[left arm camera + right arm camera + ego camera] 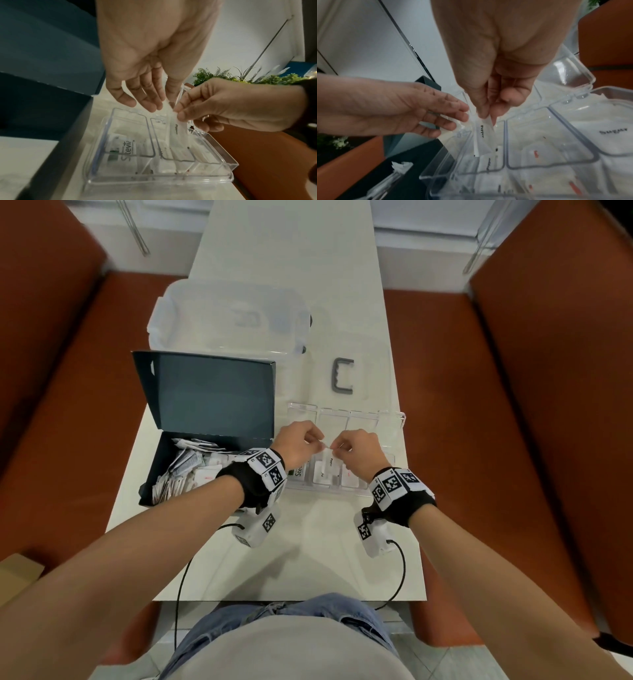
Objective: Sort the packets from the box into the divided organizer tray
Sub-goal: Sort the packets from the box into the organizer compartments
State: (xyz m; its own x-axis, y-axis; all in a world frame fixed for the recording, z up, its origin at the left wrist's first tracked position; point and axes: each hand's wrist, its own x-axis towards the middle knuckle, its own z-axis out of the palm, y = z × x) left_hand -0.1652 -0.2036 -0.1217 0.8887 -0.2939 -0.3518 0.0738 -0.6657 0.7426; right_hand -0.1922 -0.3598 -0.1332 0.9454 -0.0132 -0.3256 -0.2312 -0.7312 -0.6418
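My left hand [322, 444] and right hand [337, 445] meet above the clear divided tray [400, 419]. Between them hangs a white packet [330, 462]. In the left wrist view my left hand [164, 102] pinches its top edge and my right hand [177, 112] pinches it just below; the packet [178, 129] dangles over a middle compartment. The right wrist view shows my right hand [485, 116] on a packet [482, 131] printed "pepper", while my left hand [460, 119] holds crumpled white paper beside it. The dark box [150, 474] at left holds several packets [185, 470].
A Stevia packet [126, 147] lies in the tray's left compartment and a sugar packet [613, 132] in a right one. Behind the box stands a clear plastic bin [229, 316], its lid with a grey handle [342, 374] beside it. Orange benches flank the table.
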